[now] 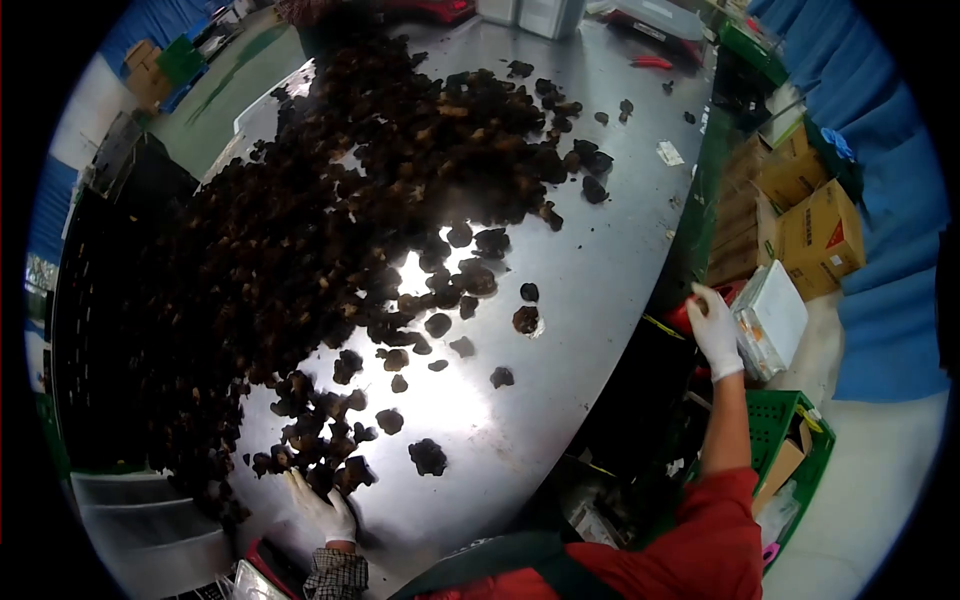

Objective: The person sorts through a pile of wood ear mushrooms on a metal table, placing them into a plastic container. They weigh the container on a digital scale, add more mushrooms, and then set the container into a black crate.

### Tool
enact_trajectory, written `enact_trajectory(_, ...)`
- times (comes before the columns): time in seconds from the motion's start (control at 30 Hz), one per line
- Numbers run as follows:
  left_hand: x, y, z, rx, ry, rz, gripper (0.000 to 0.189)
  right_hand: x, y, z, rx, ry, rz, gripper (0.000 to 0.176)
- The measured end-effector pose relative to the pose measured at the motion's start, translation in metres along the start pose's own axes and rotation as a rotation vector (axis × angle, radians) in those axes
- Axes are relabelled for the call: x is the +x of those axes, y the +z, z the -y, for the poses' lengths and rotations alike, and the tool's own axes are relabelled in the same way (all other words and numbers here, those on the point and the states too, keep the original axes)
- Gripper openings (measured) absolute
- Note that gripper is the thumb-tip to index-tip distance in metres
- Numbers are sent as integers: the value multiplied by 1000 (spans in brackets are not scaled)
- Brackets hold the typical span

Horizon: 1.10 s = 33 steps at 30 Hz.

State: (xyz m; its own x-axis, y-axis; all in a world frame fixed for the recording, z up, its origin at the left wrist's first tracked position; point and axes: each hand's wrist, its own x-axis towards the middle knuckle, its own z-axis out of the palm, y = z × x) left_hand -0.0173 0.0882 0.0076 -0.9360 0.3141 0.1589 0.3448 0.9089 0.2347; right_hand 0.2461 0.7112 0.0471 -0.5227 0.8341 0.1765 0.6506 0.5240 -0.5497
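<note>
A large heap of dark brown, wrinkled lumps (300, 210), looking like dried mushrooms or fungus, spreads over a shiny metal table (560, 400). My left hand (322, 512), in a white glove, lies at the heap's near edge with fingers stretched out, touching a small cluster of lumps (320, 435). Beyond the table's right edge is my right hand (716, 332), also white-gloved. Its fingers are bent together beside a red object (682, 316); what they hold, if anything, is too small to make out. Single lumps (428, 457) lie scattered on the metal between the hands.
To the right stand cardboard boxes (820, 240), a white flat-topped stack (775, 315) and a green crate (780, 420). At the table's far end are clear plastic bins (540, 15) and a red item (652, 62). A dark crate stack (100, 290) borders the left.
</note>
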Motion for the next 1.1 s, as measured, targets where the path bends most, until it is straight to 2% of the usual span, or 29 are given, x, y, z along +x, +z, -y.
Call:
enact_trajectory(0.03,-1,0,1,7,-2,-3,68,17,12,38,214,-25,29,31)
enact_trajectory(0.07,0,2,2,10,-4,-6,67,32,29,71,214,-69,90,32)
enact_trajectory(0.1,0,2,2,-3,-8,-20,66,49,54,93,115,-244,122,36)
enact_trajectory(0.13,-1,3,1,-15,-4,-28,66,68,80,116,14,-312,209,47)
enact_trajectory(0.2,-1,2,0,-32,1,-51,65,107,129,159,75,-387,171,61)
enact_trajectory(0.27,0,1,-3,-48,-37,-43,66,136,157,200,-82,-206,138,74)
enact_trajectory(0.33,-2,5,3,-80,-28,-54,71,145,184,224,-37,-44,218,77)
enact_trajectory(0.37,-1,3,3,-71,-23,-57,71,136,192,238,-126,-80,245,79)
enact_trajectory(0.43,0,1,-2,-60,-27,-53,70,100,205,261,-11,-281,196,72)
enact_trajectory(0.53,0,4,-1,-54,-21,-67,69,38,205,292,75,-654,386,56)
enact_trajectory(0.6,-1,3,-3,-38,-28,-71,68,2,195,312,273,-873,475,51)
enact_trajectory(0.67,1,0,-5,-25,-33,-62,68,-3,173,322,339,-953,538,49)
enact_trajectory(0.7,1,0,-6,-29,-34,-64,68,8,162,319,406,-920,451,41)
enact_trajectory(0.73,1,-2,-7,-34,-28,-62,68,29,140,322,366,-806,489,33)
enact_trajectory(0.77,3,-3,-8,-40,-27,-60,68,47,159,301,478,-839,83,26)
enact_trajectory(0.8,3,-4,-10,-47,-33,-60,67,67,150,291,604,-452,253,24)
enact_trajectory(0.83,4,-4,-11,-58,-41,-51,68,96,155,268,361,-581,106,28)
enact_trajectory(0.87,3,-5,-11,-46,-63,-29,68,116,165,246,343,-349,245,34)
enact_trajectory(0.9,4,-5,-13,-56,-66,-34,68,121,165,240,172,-364,161,39)
enact_trajectory(0.93,5,-6,-14,-67,-67,-39,68,125,175,237,118,-327,186,44)
enact_trajectory(1.03,3,-2,-9,-52,-51,-59,68,84,202,273,-185,-464,105,56)
enact_trajectory(1.1,3,-2,-8,-42,-41,-71,69,41,216,308,-189,-524,202,58)
